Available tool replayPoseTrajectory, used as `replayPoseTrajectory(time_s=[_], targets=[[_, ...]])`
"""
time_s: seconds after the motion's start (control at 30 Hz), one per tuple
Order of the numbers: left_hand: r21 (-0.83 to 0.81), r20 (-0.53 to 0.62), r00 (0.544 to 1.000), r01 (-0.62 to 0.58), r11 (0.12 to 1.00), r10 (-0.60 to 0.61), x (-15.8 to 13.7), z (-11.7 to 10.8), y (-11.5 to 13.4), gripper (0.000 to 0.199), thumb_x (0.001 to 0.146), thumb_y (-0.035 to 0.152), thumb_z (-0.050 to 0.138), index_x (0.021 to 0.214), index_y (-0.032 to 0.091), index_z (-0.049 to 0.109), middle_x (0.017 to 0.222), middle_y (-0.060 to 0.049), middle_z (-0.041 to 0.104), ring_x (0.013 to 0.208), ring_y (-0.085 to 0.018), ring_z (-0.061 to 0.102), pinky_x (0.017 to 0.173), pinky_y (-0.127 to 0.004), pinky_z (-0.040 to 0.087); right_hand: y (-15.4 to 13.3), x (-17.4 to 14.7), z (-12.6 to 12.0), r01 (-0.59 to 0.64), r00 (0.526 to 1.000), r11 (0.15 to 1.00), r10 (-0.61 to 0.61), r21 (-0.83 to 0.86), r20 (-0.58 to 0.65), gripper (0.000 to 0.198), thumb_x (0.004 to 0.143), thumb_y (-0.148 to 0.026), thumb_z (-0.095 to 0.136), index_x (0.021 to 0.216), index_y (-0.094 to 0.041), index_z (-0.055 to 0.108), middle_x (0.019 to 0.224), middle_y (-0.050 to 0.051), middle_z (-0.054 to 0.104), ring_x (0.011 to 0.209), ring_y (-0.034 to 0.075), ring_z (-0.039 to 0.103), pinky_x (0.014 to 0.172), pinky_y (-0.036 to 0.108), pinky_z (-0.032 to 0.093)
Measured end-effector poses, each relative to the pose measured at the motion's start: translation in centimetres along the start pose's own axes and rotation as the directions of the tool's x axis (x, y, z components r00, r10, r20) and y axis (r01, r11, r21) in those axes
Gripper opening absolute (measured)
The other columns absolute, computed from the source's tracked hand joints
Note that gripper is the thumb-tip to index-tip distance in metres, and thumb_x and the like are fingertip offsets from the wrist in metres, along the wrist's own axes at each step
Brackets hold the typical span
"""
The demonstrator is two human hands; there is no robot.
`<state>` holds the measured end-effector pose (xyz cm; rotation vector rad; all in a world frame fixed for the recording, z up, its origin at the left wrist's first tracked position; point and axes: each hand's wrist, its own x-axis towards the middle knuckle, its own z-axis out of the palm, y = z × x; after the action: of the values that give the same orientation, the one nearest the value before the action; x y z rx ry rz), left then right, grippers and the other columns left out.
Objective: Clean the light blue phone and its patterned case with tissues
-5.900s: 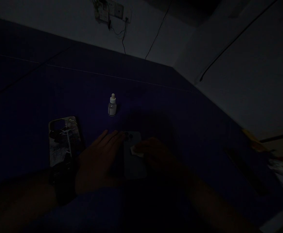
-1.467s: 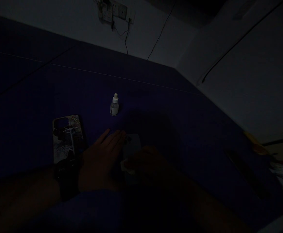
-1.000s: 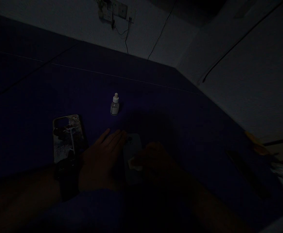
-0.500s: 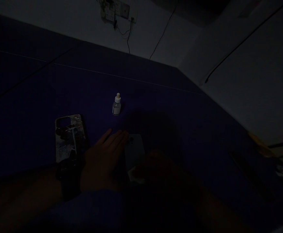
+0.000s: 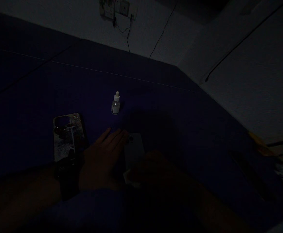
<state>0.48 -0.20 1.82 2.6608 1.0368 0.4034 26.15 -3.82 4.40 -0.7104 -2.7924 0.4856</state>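
The scene is very dark. A smartphone (image 5: pixel 134 149) lies back up on the blue surface, its camera lens near the top. My left hand (image 5: pixel 104 158), with a dark watch (image 5: pixel 68 178) on the wrist, rests flat along the phone's left edge, fingers stretched out. Over the phone's lower part, my right hand (image 5: pixel 153 166) is closed on a pale wipe (image 5: pixel 131 180), which touches or hovers just over the phone's back. Deep shadow hides most of the right fingers. Left of my left hand lies a patterned phone case (image 5: pixel 65 142). Beyond the hands a small dropper bottle (image 5: pixel 116 105) stands upright.
The blue surface (image 5: pixel 88 84) runs back to a pale wall (image 5: pixel 66 19) with sockets (image 5: pixel 124 8) and hanging cables (image 5: pixel 129 35). On the right lies a long dark object (image 5: pixel 249 174), with a yellowish item (image 5: pixel 259 144) near the wall.
My right hand has slid the wipe slightly down and left towards the phone's lower end. My left hand stays in place. The view has shifted a little.
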Motion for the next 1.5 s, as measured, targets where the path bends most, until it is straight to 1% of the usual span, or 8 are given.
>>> replayPoseTrajectory(time_s=[0.1, 0.3, 0.5, 0.8, 0.97, 1.07, 1.23, 1.5], targets=[[-0.005, -0.003, 1.0, -0.006, 1.0, 0.006, 0.0, 0.1, -0.1, 0.128, 0.065, 0.076, 0.073, 0.157, 0.003, 0.023, 0.158, -0.028, 0.038, 0.146, -0.045, 0.037, 0.123, -0.062, 0.02, 0.2, -0.1, -0.2, 0.059, 0.998, 0.995, -0.06, 0.076, 0.01, 0.024, 0.102, -0.026, 0.053, 0.122, -0.026, 0.066, 0.118, 0.001, 0.074, 0.105, 0.019, 0.057, 0.092, 0.037, 0.039], [0.001, -0.005, 1.0, 0.011, 1.0, -0.011, -0.1, 0.0, 0.1, 0.124, 0.068, 0.075, 0.071, 0.158, 0.004, 0.023, 0.159, -0.027, 0.037, 0.147, -0.043, 0.036, 0.123, -0.061, 0.02, 0.2, -0.1, -0.2, -0.037, 0.999, 0.999, 0.038, 0.012, -0.039, 0.034, 0.099, -0.016, 0.052, 0.13, -0.024, 0.061, 0.124, 0.003, 0.072, 0.108, 0.019, 0.057, 0.094, 0.037, 0.04], [-0.017, -0.02, 1.0, -0.013, 1.0, 0.012, -0.1, 0.0, -0.1, 0.123, 0.069, 0.075, 0.069, 0.159, 0.006, 0.021, 0.158, -0.027, 0.038, 0.146, -0.044, 0.038, 0.122, -0.062, 0.021, 0.3, -0.2, -0.5, 0.056, 0.997, 0.993, -0.062, 0.108, 0.045, 0.025, 0.102, -0.022, 0.052, 0.124, -0.024, 0.064, 0.125, 0.001, 0.072, 0.116, 0.017, 0.059, 0.103, 0.038, 0.036], [0.02, -0.033, 0.999, -0.012, 1.0, 0.013, -0.2, 0.1, 0.0, 0.124, 0.068, 0.081, 0.068, 0.156, 0.002, 0.027, 0.157, -0.028, 0.04, 0.146, -0.043, 0.039, 0.123, -0.06, 0.021, 1.7, -2.1, -1.5, -0.079, 0.995, 0.997, 0.08, 0.022, -0.062, 0.022, 0.1, -0.018, 0.049, 0.11, -0.02, 0.068, 0.103, 0.006, 0.074, 0.096, 0.02, 0.061, 0.087, 0.039, 0.044], [0.019, -0.012, 1.0, -0.014, 1.0, 0.014, -0.2, 0.1, -0.1, 0.127, 0.067, 0.081, 0.067, 0.157, 0.003, 0.024, 0.158, -0.028, 0.038, 0.146, -0.043, 0.038, 0.123, -0.061, 0.021, 1.4, -2.0, -1.0, -0.012, 1.0, 1.0, 0.013, 0.022, -0.01, 0.031, 0.098, -0.015, 0.051, 0.125, -0.022, 0.065, 0.118, 0.006, 0.073, 0.102, 0.018, 0.061, 0.091, 0.037, 0.045], [0.018, -0.014, 1.0, -0.01, 1.0, 0.011, -0.2, 0.2, -0.2, 0.129, 0.066, 0.082, 0.068, 0.158, 0.004, 0.023, 0.159, -0.027, 0.038, 0.146, -0.044, 0.038, 0.123, -0.06, 0.021, 1.0, -1.9, -0.9, 0.026, 1.0, 0.997, -0.027, 0.075, 0.012, 0.027, 0.099, -0.019, 0.054, 0.122, -0.023, 0.067, 0.118, 0.004, 0.074, 0.103, 0.017, 0.062, 0.094, 0.037, 0.043], [0.031, -0.013, 1.0, -0.019, 0.999, 0.02, -0.1, 0.2, -0.2, 0.126, 0.068, 0.083, 0.065, 0.157, 0.002, 0.026, 0.158, -0.028, 0.038, 0.146, -0.043, 0.038, 0.124, -0.06, 0.02, 1.1, -2.0, -1.3, -0.023, 1.0, 0.997, 0.025, 0.073, -0.017, 0.022, 0.099, -0.022, 0.053, 0.111, -0.021, 0.071, 0.107, 0.004, 0.075, 0.096, 0.019, 0.061, 0.088, 0.036, 0.044], [0.039, -0.001, 1.0, 0.0, 0.999, 0.0, 0.0, -0.1, -0.1, 0.125, 0.068, 0.082, 0.065, 0.155, 0.001, 0.029, 0.158, -0.028, 0.039, 0.146, -0.043, 0.039, 0.124, -0.06, 0.02, 0.9, -1.4, -0.5, 0.016, 0.999, 0.997, -0.014, 0.072, -0.037, 0.029, 0.099, -0.017, 0.051, 0.126, -0.022, 0.062, 0.12, 0.005, 0.073, 0.111, 0.017, 0.063, 0.095, 0.038, 0.043]])
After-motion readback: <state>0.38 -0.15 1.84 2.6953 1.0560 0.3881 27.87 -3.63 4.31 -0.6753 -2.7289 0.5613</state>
